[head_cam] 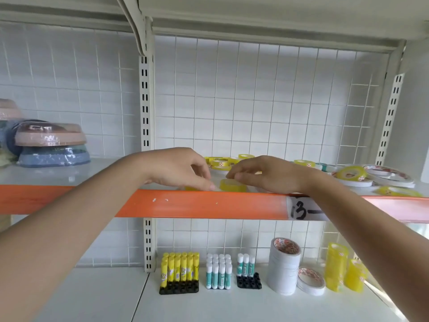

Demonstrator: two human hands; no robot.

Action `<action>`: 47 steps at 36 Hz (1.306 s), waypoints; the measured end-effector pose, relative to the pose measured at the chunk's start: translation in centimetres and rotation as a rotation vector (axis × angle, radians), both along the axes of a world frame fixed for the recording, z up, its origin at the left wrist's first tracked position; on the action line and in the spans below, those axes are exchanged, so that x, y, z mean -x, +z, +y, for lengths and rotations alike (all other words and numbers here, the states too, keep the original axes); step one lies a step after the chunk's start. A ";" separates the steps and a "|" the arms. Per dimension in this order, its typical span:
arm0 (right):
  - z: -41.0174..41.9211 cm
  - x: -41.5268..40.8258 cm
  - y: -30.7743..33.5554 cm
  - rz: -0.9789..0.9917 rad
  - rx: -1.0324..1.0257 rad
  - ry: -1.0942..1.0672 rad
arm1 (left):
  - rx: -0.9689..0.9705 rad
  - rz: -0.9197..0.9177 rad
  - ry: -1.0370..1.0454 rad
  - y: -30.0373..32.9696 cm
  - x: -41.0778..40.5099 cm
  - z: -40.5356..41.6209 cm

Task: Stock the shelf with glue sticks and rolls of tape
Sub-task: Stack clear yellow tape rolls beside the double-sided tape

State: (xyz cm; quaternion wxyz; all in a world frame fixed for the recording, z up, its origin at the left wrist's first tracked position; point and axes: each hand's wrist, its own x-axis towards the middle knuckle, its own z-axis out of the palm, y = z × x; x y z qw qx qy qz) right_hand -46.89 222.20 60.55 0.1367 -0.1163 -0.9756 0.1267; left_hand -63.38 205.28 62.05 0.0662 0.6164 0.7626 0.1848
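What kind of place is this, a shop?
Probably a shop's stationery aisle. The metal shelf has an orange price strip with a handwritten label, glue sticks stand in neat rows, and tape rolls sit stacked below both hands.

Upper shelf [69, 176] carries tape rolls [350, 173] and stacked bowls [52, 144].

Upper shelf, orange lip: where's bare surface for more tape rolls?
Free: upper shelf between the stacked bowls and the left hand. Crowded: from the right hand rightward, loose yellow tape rolls and flat white rolls fill it.
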 end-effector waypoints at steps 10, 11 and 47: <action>-0.6 -0.8 0.2 0.000 -0.040 -0.100 | -0.080 -0.085 0.066 -0.7 1.0 1.4; -0.6 -0.9 0.1 0.025 -0.069 -0.106 | -0.104 -0.084 0.080 -0.8 1.1 1.5; -0.4 -12.1 -26.4 0.527 -0.024 -0.471 | -0.436 -0.217 -0.178 -27.0 -8.3 5.2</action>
